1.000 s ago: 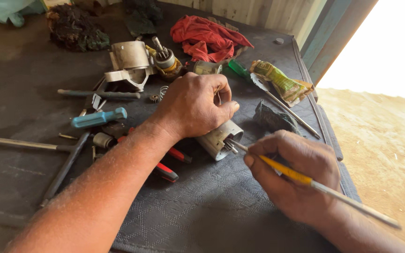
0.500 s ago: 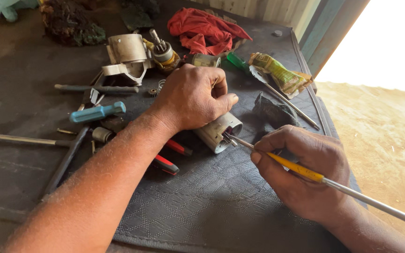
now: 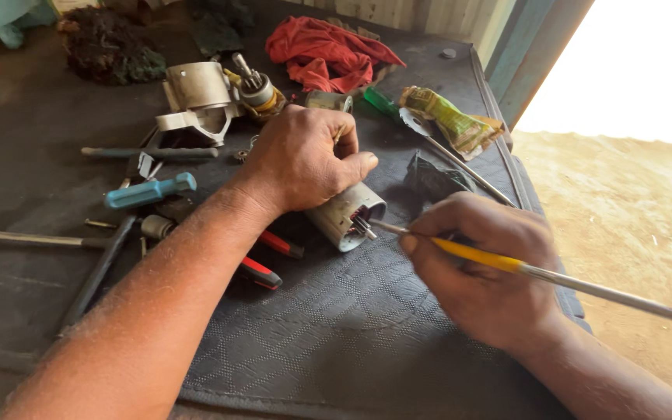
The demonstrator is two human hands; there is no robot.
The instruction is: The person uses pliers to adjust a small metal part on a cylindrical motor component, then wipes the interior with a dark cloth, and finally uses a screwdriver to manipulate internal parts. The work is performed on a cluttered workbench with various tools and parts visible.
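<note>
Metal, dull grey: a short cylindrical motor housing (image 3: 344, 214) lies on its side on the black quilted rubber mat (image 3: 289, 342), open end towards the person. Left hand (image 3: 305, 159) closed over the housing's top, fingers curled round the far side, thumb along the near edge, pinning it. Right hand (image 3: 480, 268) closed in a pen-like grip on a long thin rod tool with a yellow sleeve (image 3: 507, 264); its tip sits at the housing's mouth, touching the small parts inside.

Judgement: housing looks rigid and fairly heavy, smooth and round, so apt to roll; best held across the barrel. The inner parts look more delicate.

Containers: none seen besides the housing itself; its contents are only partly visible.

Left of the housing: red-handled pliers (image 3: 270, 260), a blue-handled screwdriver (image 3: 149, 190). Beyond it: a red rag (image 3: 320, 50).
</note>
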